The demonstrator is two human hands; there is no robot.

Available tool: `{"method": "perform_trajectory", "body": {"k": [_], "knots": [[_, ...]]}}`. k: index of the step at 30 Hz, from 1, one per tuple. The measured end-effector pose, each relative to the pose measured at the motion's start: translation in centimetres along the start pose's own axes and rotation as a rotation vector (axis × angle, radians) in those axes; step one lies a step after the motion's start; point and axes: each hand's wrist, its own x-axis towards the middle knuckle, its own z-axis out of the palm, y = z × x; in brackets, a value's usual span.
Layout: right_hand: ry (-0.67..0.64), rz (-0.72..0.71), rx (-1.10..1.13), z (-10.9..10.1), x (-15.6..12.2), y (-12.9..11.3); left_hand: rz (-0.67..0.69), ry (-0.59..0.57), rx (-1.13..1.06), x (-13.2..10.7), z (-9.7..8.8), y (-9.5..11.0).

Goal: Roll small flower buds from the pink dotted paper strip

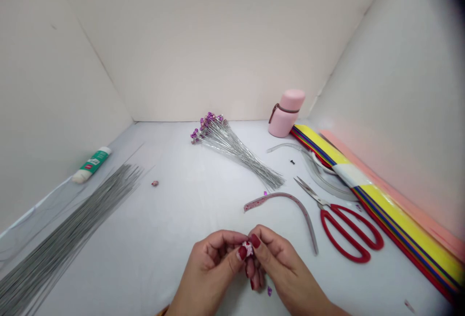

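A small pink-and-white speckled piece [248,247] is pinched between the thumbs and fingers of both my hands; its exact kind is too small to make out. My left hand [217,263] has its thumb on the left side of the piece. From the right, my right hand [276,263] presses its thumb against the other side. Just beyond them, a curved strip with a speckled pink end [256,203] lies on the table. A purple scrap [269,291] rests below my right fingers. Red-handled scissors [341,219] lie slightly open to the right.
Purple-tipped wire stems [236,147] lie in a bundle at the back. Grey wires [80,224] and a green-and-white glue stick [91,165] are on the left. A pink bottle [286,113] stands behind coloured strips [385,209]. A tiny pinkish piece [155,183] lies left of centre.
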Motion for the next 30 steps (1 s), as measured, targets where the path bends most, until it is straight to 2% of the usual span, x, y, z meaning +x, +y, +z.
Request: {"method": "perform_trajectory", "body": {"k": [3, 8, 12, 16, 21, 27, 30], "knots": [[-0.012, -0.042, 0.0, 0.1, -0.1, -0.1, 0.023, 0.019, 0.012, 0.0, -0.1, -0.3], [-0.105, 0.012, 0.058, 0.2, -0.1, 0.2, 0.099, -0.02, 0.07, -0.5, -0.1, 0.0], [-0.056, -0.097, -0.129, 0.4, -0.3, 0.2, 0.059, 0.019, 0.012, -0.6, -0.2, 0.0], [-0.004, -0.195, -0.267, 0.5, -0.5, 0.1, 0.086, 0.035, -0.004, -0.6, -0.1, -0.1], [-0.006, -0.103, -0.178, 0.6, -0.2, 0.2, 0.079, 0.033, -0.023, -0.5, -0.1, -0.7], [-0.055, -0.158, -0.281, 0.2, -0.2, 0.7, 0.053, 0.082, -0.004, -0.4, -0.1, -0.4], [-0.05, -0.226, -0.424, -0.2, -0.2, 0.8, -0.013, 0.184, 0.028, -0.3, -0.2, 0.2]]}}
